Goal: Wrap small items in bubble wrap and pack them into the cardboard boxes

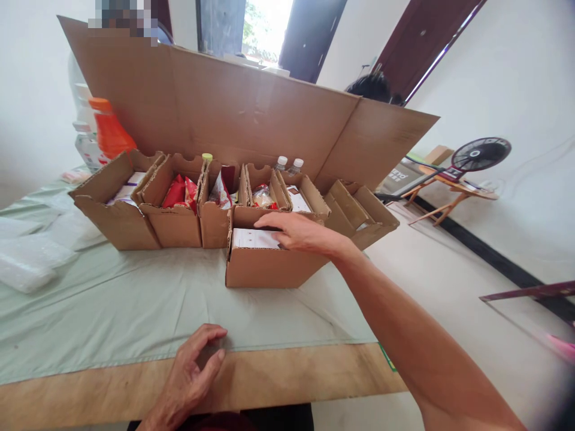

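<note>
Well, the tabletop (287, 377) in front of me is the biggest thing here, mostly covered by a pale green cloth (148, 299), with a strip of bare wood along my edge. Across its far side a wide cardboard panel (256, 111) stands up, leaning a little. Before that panel runs a row of open cardboard bins (179, 230), set side by side, and one more bin (377, 233) sits past their right end. On the left, crumpled clear plastic (31, 260) lies on the cloth. Nearer to me than the row, towards its right, is the front bin (269, 269), its long side facing me.

My right hand (269, 229) reaches over this front bin, fingers stretched out and thumb apart from them; I can't tell whether it grips anything inside. My left hand (211, 342) is loosely curled above the tabletop's near edge, thumb and fingers apart, holding nothing.

An orange bottle (112, 133) stands behind the leftmost bin. Under my right hand, a white carton (251, 238) lies in the front bin, partly hidden. Red packets (179, 193) fill the second bin from the left. Smallest are two white caps (281, 161) on bottles behind the row.
</note>
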Demonstrator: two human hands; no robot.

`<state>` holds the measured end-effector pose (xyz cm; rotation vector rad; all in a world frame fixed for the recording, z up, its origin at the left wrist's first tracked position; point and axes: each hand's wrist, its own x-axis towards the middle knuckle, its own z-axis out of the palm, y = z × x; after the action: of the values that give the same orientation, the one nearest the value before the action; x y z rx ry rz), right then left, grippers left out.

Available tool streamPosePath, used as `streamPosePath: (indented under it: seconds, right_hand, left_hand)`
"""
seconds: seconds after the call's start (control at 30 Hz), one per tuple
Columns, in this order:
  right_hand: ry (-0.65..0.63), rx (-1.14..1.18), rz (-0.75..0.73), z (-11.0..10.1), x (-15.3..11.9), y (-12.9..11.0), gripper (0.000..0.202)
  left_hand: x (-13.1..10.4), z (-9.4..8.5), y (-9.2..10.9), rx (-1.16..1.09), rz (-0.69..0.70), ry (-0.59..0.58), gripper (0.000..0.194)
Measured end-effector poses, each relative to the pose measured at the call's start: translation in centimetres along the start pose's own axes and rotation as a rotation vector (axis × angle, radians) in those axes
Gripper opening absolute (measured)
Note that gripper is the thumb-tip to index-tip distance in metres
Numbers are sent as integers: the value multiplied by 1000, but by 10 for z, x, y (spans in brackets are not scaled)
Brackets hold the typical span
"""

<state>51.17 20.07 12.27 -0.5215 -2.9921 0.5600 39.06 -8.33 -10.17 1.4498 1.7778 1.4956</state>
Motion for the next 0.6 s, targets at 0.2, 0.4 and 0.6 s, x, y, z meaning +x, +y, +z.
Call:
streamPosePath:
  seconds: [0.2, 0.4, 0.6]
  right_hand:
    - [896, 142, 318, 21, -114, 9, 25]
    - [828, 559, 477, 119, -131, 48, 63]
    - [854, 825, 425, 145, -101, 36, 59]
  left_hand:
    - [26, -15, 9, 62, -159, 126, 48]
    - [100, 1, 16, -60, -79, 90, 88]
    - [135, 36, 25, -338, -77, -9, 82]
